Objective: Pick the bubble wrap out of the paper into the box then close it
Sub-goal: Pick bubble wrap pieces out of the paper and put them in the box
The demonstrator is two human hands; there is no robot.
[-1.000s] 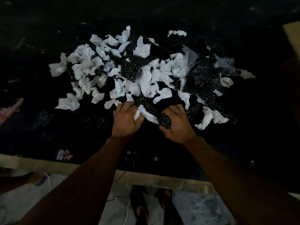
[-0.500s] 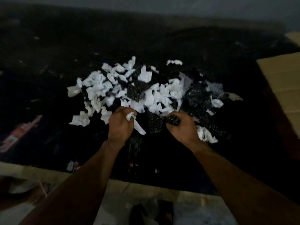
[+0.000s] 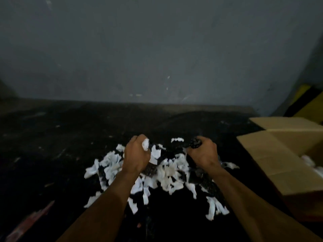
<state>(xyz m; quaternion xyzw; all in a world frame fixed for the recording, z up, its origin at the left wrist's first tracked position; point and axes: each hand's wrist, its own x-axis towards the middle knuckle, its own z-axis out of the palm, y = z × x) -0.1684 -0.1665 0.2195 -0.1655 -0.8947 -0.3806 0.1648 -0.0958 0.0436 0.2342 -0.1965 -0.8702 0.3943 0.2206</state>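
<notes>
Bubble wrap (image 3: 209, 186), dark and studded with small round bubbles, lies mixed through the heap of paper scraps (image 3: 167, 173) towards the near middle of the dark surface (image 3: 70, 147). The paper is white, torn into short crumpled strips, and the wrap shows as black dotted patches between them, thickest on the heap's right side. The blur and the dim light hide which way its long axis runs. By the near left corner lies a blurred reddish strip (image 3: 29, 222).

Both hands are raised over the far side of the heap. The left hand (image 3: 136, 154) is curled into a fist and clutches a white scrap (image 3: 145, 145) that sticks out at the thumb side. The right hand (image 3: 203, 154) is fisted too, gripping a dark wad (image 3: 195, 143) of the bubbled plastic that pokes out of the top of the fist, towards the far edge.

At the right edge stands a brown cardboard box (image 3: 272, 159), flat-sided and matte, with its flaps folded outward. Something white and crumpled (image 3: 310, 162) shows in its opening; what it is cannot be told.

Beyond the far edge rises a plain grey wall (image 3: 157, 49), with a yellow and black object (image 3: 307, 100) at the far right.
</notes>
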